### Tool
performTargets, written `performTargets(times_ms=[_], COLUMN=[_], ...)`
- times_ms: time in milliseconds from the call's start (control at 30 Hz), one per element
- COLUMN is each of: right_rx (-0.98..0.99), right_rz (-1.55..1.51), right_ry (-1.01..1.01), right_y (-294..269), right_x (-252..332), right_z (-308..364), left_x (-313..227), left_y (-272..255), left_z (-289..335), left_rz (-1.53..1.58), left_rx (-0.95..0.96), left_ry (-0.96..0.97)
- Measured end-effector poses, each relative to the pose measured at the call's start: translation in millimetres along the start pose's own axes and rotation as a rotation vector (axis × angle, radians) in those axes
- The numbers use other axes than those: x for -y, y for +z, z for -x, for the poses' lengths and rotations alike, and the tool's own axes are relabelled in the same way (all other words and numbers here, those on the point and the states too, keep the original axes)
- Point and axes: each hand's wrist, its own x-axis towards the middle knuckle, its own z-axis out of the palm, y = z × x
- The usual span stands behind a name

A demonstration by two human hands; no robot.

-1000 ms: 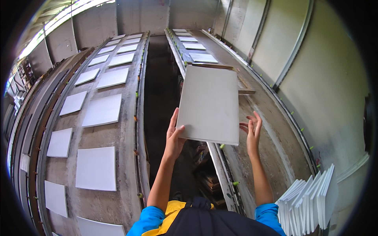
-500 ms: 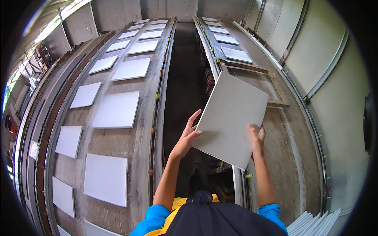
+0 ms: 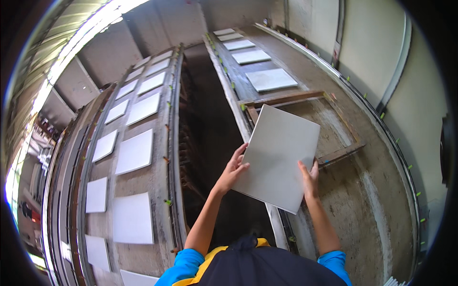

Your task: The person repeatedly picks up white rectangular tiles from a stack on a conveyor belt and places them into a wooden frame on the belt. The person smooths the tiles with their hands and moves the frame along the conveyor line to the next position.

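Between my two hands is a flat, pale grey-white rectangular panel (image 3: 281, 152), held up at a tilt in front of me. My left hand (image 3: 232, 169) grips its left edge, with the thumb near the lower left of the face and the other fingers along the edge. At the lower right edge, my right hand (image 3: 309, 180) is closed on it, thumb on the face and some fingers hidden behind. The panel hangs over the inner edge of the right table and covers part of a brown wooden frame (image 3: 350, 151) lying there.
Along the left table (image 3: 164, 209) lie white panels (image 3: 132, 218) in two rows. More panels (image 3: 272, 79) lie on the far part of the right table (image 3: 353, 209). A dark gap (image 3: 202, 114) runs between the tables. Small green pegs line the table edges, and a wall stands on the right.
My view has shifted toward the right table, so the frame shows more fully. The panel stays in both hands and now appears slightly lower and to the left.
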Motion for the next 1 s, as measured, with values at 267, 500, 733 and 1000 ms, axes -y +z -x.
performTargets(times_ms=[267, 500, 733, 1000], right_rx=[-0.329, -0.593, -0.854, -1.045], right_rz=[0.043, 0.199, 0.295, 0.363], right_ry=[-0.074, -0.143, -0.043, -0.018], right_y=[-6.5, 26.7, 58.1, 53.8], right_x=[-5.7, -10.3, -17.9, -44.9], right_z=[-65.4, -115.4, -155.4, -184.9], left_x=[45.7, 69.5, 67.9, 95.6], left_y=[-27.3, -58.7, -129.2, -132.9], left_z=[-156.7, -259.8, -350.3, -428.6], left_rz=[-0.155, -0.381, -0.388, -0.659], left_rx=[0.204, 0.351, 0.323, 0.669], left_ry=[0.013, 0.188, 0.327, 0.518])
